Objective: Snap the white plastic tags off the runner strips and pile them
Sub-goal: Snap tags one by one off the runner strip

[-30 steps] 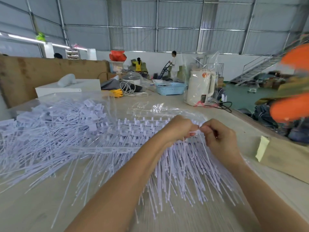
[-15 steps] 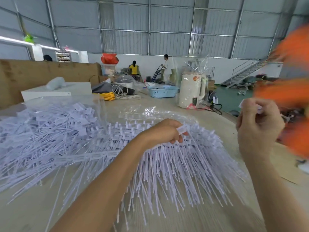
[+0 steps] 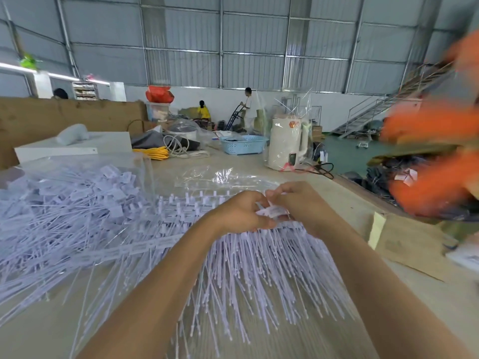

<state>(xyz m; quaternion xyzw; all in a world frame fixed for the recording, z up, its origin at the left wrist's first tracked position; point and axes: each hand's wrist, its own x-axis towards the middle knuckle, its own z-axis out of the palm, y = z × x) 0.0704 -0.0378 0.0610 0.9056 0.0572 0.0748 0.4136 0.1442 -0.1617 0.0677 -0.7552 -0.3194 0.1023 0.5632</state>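
A fan of white plastic tags on runner strips (image 3: 248, 268) lies on the table in front of me, thin tails pointing toward me. My left hand (image 3: 241, 216) grips the top of the bundle at its heads. My right hand (image 3: 298, 203) meets it from the right, and its fingers pinch a white tag head (image 3: 272, 211) between the two hands. A big pile of loose white tags (image 3: 64, 211) spreads over the table's left side under clear plastic.
A cream kettle (image 3: 285, 143) in a plastic bag and a blue basket (image 3: 243, 145) stand at the table's far side, with yellow and white cables (image 3: 155, 152) and a white box (image 3: 75, 149). Cardboard (image 3: 404, 244) lies right. Blurred orange shapes (image 3: 435, 161) fill the right edge.
My right hand, which had lifted away to the right holding a snapped tag, has come back to the bundle and pinches a tag beside my left hand. The left hand kept its grip.
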